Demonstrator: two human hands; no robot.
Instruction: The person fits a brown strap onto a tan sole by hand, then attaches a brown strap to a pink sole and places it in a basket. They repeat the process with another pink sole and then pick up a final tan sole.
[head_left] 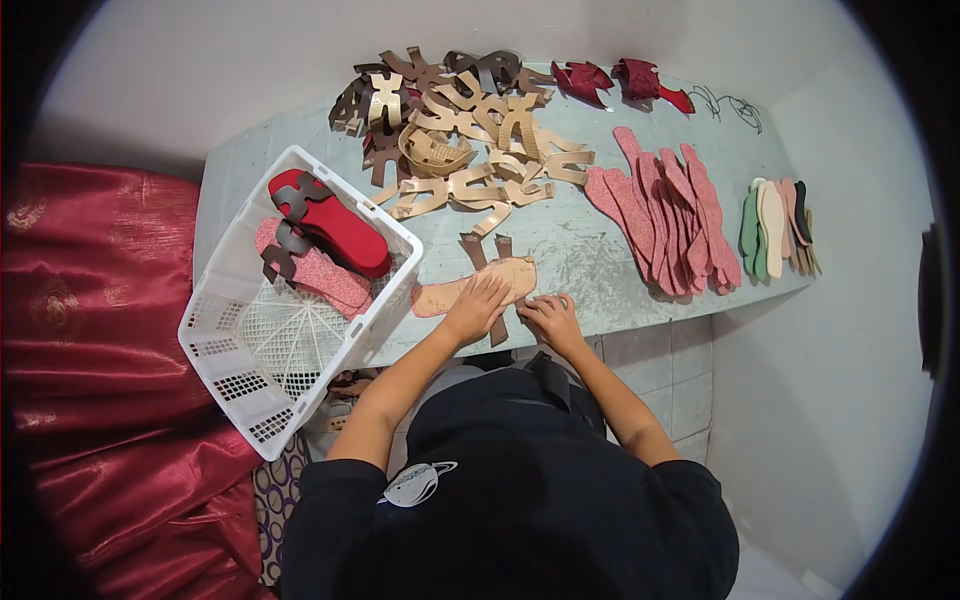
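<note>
Insole (pixel 500 278), just one, over two brown straps (pixel 472 248) on the table (pixel 600 275); my left hand (pixel 473 308) lies spread on it, my right hand (pixel 552 320) pinches its edge.

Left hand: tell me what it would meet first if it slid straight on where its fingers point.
The left hand lies on the tan insole; sliding on, it would probably meet the brown strap ends first, then the pile of tan straps.

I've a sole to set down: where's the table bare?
Bare grey tabletop lies between the tan insole and the fanned pink soles. Tan and brown cut straps crowd the far side; the white plastic basket fills the left end.
</note>
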